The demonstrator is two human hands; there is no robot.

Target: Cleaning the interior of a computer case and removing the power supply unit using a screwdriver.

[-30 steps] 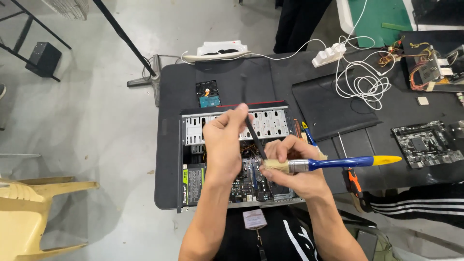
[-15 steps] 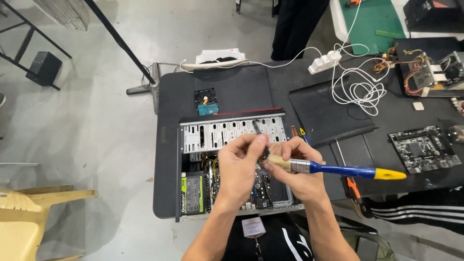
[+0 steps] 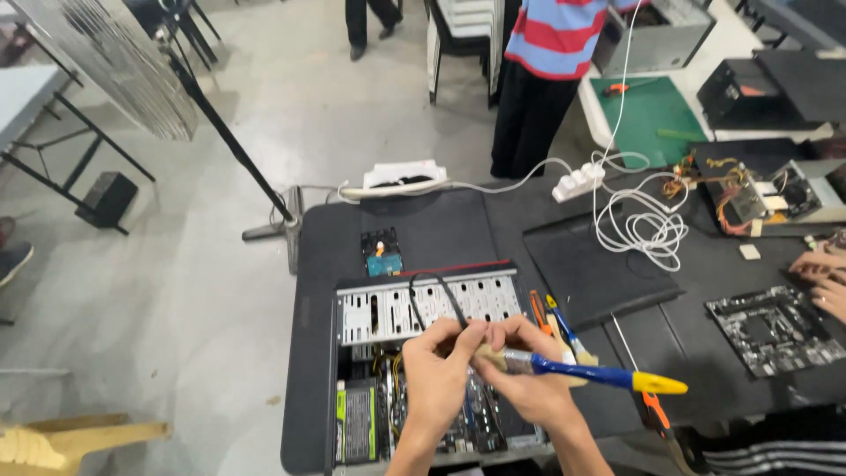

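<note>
Two hands meet over the open PC case (image 3: 423, 308) at the bench's near-left corner. Left hand (image 3: 438, 375): fingers (image 3: 464, 339) pinched shut on a black cable (image 3: 441, 295) looping up over the case's drive bays. Right hand (image 3: 529, 379): fingers curled tight round a blue-yellow paintbrush (image 3: 599, 375), handle pointing right. Vs 0.5 s ago: cable now arcs higher, hands sit closer together, view has tilted up.

a paintbrush (image 3: 582, 370) with a blue handle and yellow end lies level across the open computer case (image 3: 423, 308), bristles leftward. a thin black cable (image 3: 445, 300) arches up from the case's grey drive bay.
</note>
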